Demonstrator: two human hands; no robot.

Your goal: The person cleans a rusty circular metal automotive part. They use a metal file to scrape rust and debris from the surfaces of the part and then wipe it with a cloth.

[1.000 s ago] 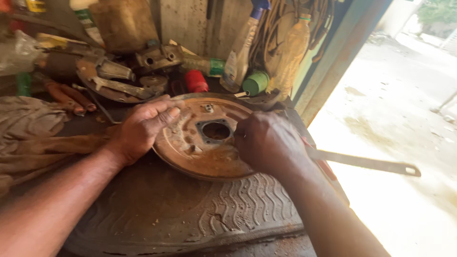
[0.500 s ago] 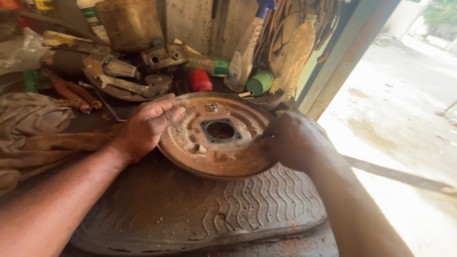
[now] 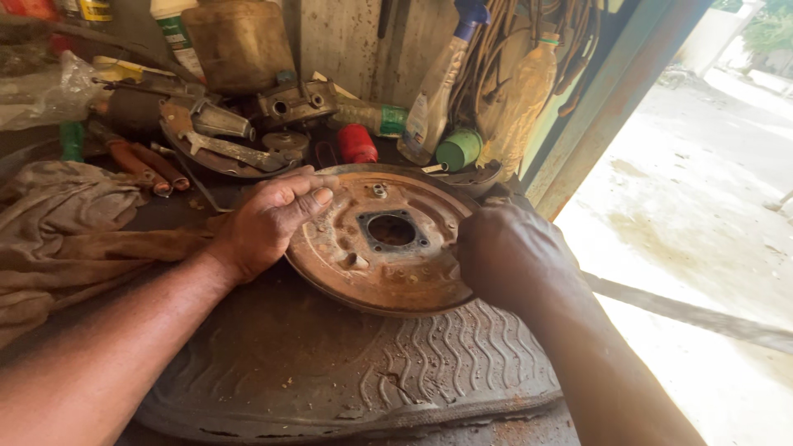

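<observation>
Two hands: both of yours are on the rusty round backing plate (image 3: 384, 248), one at each side.
Far left: a crumpled brown rag (image 3: 74, 223) lies on the table (image 3: 178, 211), with orange-handled tools (image 3: 149, 165) just behind it.
Left hand: your left hand (image 3: 268, 219) rests on the plate's left rim, fingers (image 3: 310, 198) curled over the edge and grasping it, thumb on top.
Behind the left hand: a heap of grey metal parts (image 3: 223, 136) sits near the wall, with a dirty plastic jug (image 3: 239, 41) standing above it.
Plate: it lies tilted on the worn tyre (image 3: 330, 372), its far edge raised, rust-brown face up, with a square-framed hole (image 3: 391, 230) in the middle and small studs around it.
Tyre: it lies flat at the table's front, tread showing under and in front of the plate.
Behind the plate: a red cap-like piece (image 3: 357, 142), a green-labelled bottle (image 3: 372, 116) lying down, a spray bottle (image 3: 438, 83) leaning upright and a green cup (image 3: 458, 149) stand close together.
Right hand: your right hand (image 3: 508, 256) covers the plate's right rim, back of the hand toward you; the fingers are bent over the edge and seem clenched on it, though their tips are hidden.
Far right: a green doorframe (image 3: 611, 99) opens onto sunlit ground (image 3: 702, 231).
</observation>
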